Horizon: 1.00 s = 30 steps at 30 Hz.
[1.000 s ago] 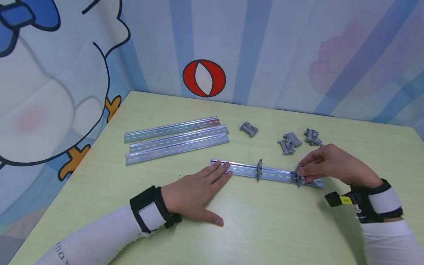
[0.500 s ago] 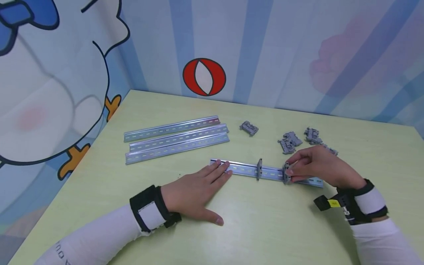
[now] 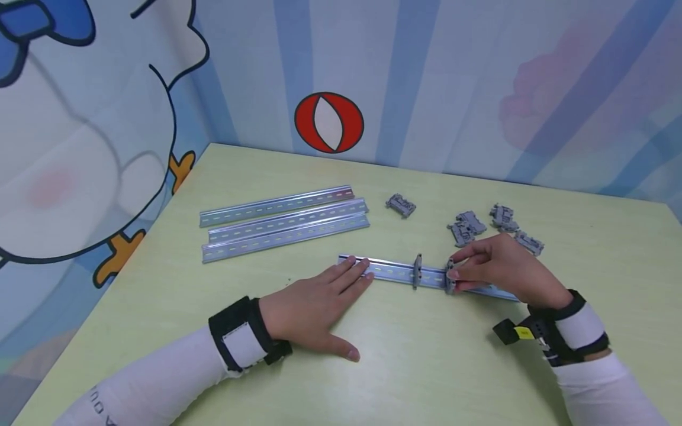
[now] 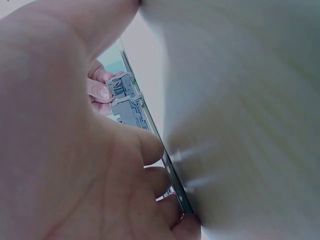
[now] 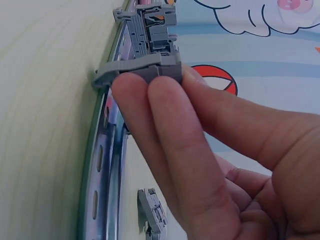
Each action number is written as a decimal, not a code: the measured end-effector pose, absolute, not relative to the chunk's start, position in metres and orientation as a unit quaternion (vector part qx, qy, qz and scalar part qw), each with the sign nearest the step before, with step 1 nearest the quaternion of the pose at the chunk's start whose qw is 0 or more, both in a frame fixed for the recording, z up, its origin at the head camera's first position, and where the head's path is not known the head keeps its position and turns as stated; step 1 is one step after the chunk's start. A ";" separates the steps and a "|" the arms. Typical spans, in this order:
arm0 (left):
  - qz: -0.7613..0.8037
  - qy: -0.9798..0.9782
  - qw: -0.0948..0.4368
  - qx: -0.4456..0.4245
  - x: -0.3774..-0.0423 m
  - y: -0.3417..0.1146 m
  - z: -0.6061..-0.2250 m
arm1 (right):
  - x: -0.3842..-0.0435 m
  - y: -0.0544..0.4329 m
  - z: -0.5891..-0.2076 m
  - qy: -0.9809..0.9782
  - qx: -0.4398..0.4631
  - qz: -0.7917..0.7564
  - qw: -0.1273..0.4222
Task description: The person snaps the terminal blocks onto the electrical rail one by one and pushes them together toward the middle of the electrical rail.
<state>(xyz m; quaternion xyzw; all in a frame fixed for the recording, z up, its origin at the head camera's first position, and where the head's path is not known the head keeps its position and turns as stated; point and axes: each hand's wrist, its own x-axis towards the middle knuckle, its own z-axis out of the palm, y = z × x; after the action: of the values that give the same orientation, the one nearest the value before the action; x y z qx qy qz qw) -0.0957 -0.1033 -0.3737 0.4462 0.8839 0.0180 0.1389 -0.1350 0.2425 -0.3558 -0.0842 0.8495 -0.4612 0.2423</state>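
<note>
Itemwise: one grey block (image 5: 137, 65), pinched by your right hand (image 3: 498, 269), had shifted leftward along the metal rail (image 3: 391, 272), nearer the second block (image 3: 417, 272); your left hand (image 3: 317, 310), spread flat, stayed on the rail's left end.

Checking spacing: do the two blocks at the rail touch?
No, bare rail shows between the standing block and the held block in the right hand.

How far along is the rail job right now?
Apparently done: one grey block stands across the nearest rail. In hand: the right hand pinches a second block at that rail; the left hand touches its left end. Probably left: loose blocks on the table, plus three rails without blocks.
</note>
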 end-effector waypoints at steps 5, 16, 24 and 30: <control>0.019 0.884 0.140 0.446 -0.096 -0.105 -0.374 | -0.135 0.234 -0.361 0.826 -0.080 -0.502 0.245; 0.020 0.883 0.138 0.449 -0.095 -0.104 -0.373 | -0.132 0.225 -0.362 0.835 -0.095 -0.484 0.242; 0.025 0.883 0.144 0.445 -0.094 -0.103 -0.372 | -0.129 0.224 -0.367 0.823 -0.103 -0.510 0.228; 0.019 0.885 0.142 0.443 -0.095 -0.103 -0.374 | -0.130 0.215 -0.370 0.777 -0.091 -0.574 0.243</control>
<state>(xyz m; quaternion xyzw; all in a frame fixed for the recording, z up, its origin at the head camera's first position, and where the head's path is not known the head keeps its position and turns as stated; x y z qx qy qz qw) -0.0953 -0.1030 -0.3738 0.4432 0.8849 0.0189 0.1418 -0.1301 0.2151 -0.3698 -0.0914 0.7769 -0.5736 0.2431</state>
